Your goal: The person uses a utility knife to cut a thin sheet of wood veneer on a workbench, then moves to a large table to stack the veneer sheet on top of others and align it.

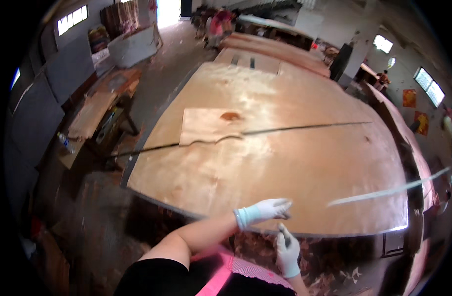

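Through my feed, the dim workshop's grey floor [162, 56] surrounds a broad worktop [126, 178], where pale wood sheeting [305, 167] lies flat and catches the light, presumably spread so its whole face is reachable. A smaller veneer piece [206, 126] sits along a dark seam [295, 128], perhaps to bridge it, and a blurred whitish strip [386, 192] crosses the right side. At the near edge, the gloved left hand [265, 211] stretches its fingers just beyond the right hand [288, 254], whose fingers curl; I cannot tell whether either pinches anything.
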Tool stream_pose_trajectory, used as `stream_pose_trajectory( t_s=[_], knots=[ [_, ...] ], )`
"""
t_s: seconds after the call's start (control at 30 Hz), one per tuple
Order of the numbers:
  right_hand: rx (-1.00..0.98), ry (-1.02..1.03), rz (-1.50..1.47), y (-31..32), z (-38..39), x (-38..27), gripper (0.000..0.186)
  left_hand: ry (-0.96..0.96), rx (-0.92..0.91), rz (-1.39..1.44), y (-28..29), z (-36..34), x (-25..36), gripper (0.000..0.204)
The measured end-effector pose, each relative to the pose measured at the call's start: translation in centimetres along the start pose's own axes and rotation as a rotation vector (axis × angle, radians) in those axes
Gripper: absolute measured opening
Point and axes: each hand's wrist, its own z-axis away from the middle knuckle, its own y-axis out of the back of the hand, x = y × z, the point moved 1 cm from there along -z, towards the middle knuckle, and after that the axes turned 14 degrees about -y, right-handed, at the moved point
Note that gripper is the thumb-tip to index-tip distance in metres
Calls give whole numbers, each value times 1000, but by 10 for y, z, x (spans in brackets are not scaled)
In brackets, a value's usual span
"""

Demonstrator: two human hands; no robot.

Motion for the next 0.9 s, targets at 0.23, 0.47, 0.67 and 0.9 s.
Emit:
stream_pose_trajectory(
  t_s=[0.23, 0.47, 0.67, 0.9],
  knots=[
    [-172, -53, 405, -61, -29, 9, 39, 114, -35, -495, 90, 132, 5, 36],
    [-284, 5, 908, -170, -59, 5, 48, 101, 361, -412, 139, 235, -7, 19],
    [-659, 396, 1000, -267, -107, 27, 56, -55, 989, -25, 181, 288, 5, 18],
    [-733, 627, 1414, -340, -133, 28, 58, -44, 1109, -55, 226, 316, 10, 21]
  ],
)
